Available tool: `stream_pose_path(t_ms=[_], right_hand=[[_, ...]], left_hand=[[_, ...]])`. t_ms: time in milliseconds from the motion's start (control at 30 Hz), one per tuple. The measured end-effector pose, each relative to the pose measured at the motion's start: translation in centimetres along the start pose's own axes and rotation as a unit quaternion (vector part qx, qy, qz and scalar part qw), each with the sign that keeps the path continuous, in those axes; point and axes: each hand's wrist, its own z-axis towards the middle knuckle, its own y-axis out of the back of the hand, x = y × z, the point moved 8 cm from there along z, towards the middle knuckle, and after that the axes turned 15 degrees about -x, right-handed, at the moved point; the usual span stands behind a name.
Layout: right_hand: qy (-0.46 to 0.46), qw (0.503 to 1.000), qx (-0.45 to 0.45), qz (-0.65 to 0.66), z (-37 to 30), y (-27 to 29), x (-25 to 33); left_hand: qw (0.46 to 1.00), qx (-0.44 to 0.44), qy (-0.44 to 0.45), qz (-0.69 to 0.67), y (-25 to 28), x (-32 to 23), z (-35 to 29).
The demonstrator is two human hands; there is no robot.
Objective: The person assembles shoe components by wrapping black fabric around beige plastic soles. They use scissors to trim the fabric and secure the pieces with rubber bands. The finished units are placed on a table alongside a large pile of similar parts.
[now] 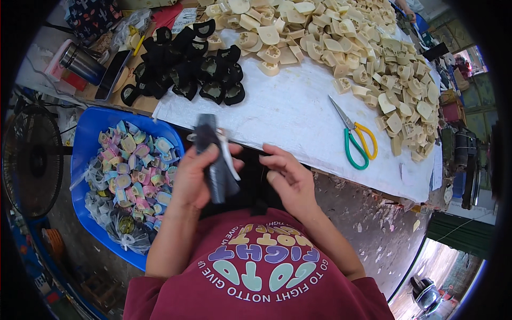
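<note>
In front of my body, my left hand is closed around a long, flat dark grey strip that stands roughly upright. A narrow white piece runs along its right side, next to my fingers; blur hides what exactly these are. My right hand hovers a short way to the right, apart from the strip, its fingers loosely bent and spread with nothing visible in them. Beyond it, on the white-covered table, lie scissors with one green and one yellow handle.
Black fabric-like pieces are heaped at the table's far left, cream moulded pieces at the back and right. A blue tub at left holds pastel pieces and plastic bags. Nearby are a phone, a tumbler and a fan.
</note>
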Motion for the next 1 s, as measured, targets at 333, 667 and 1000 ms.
stream_pose_path(t_ms=[333, 667, 1000], right_hand=[[-0.033, 0.938, 0.172, -0.299, -2.3, -4.2, -6.7], [-0.001, 0.958, 0.142, -0.251, -1.7, -3.4, -4.2], [0.427, 0.878, 0.090, -0.195, -1.4, -5.7, 6.8]], left_hand=[[0.994, -0.107, -0.027, -0.011, 5.9, -2.0, -1.3], [0.993, -0.110, 0.005, 0.038, 5.3, 0.1, -1.2], [0.991, -0.041, 0.128, -0.012, 1.4, 4.9, -1.4]])
